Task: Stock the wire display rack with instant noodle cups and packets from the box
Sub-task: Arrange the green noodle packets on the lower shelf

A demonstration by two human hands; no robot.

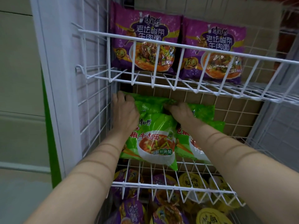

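Here, left hand (124, 109) fingers curled over rear green packet (150, 104) top edge; right hand (179, 110) likewise gripping it; middle wire shelf (171, 185).

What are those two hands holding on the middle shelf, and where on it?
Both grip green noodle packets at their upper ends: the left hand at the top left corner, the right hand along the top edge further right.
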